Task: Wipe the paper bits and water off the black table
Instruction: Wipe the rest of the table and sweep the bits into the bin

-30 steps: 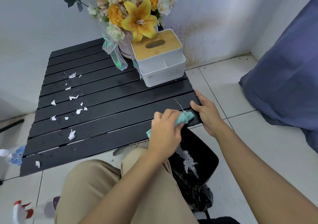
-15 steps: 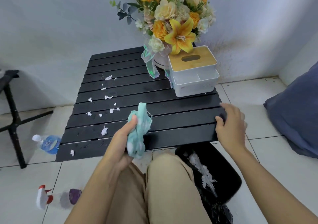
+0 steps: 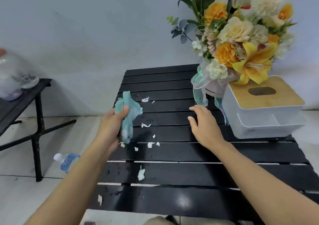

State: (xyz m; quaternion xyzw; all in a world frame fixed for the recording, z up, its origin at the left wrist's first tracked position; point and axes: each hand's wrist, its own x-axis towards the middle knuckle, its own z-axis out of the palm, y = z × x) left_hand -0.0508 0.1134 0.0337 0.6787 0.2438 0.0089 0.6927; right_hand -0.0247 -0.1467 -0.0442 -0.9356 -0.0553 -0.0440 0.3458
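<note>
Here the left hand (image 3: 114,121) is closed around a crumpled teal cloth (image 3: 128,117), which it holds over the left part of the black slatted surface (image 3: 189,155). One end of the cloth sticks up above the thumb and the other end hangs down below the fist, close to the slats; I cannot tell if it touches them. The right hand (image 3: 203,124) is open, with the fingers spread and slightly curved, low over the middle of the surface, just beside the ribbon of the flower bouquet (image 3: 241,39).

White paper bits (image 3: 141,173) lie scattered along the left half of the surface, from the far slats down to the near edge, several of them right under and beside the cloth. Small water drops (image 3: 120,170) shine on the near slats on the left.

A white tissue box (image 3: 264,114) with a wooden lid stands on the right side of the surface, touching the bouquet. A plastic water bottle (image 3: 66,161) lies on the floor to the left, near a black stand (image 3: 38,126).
</note>
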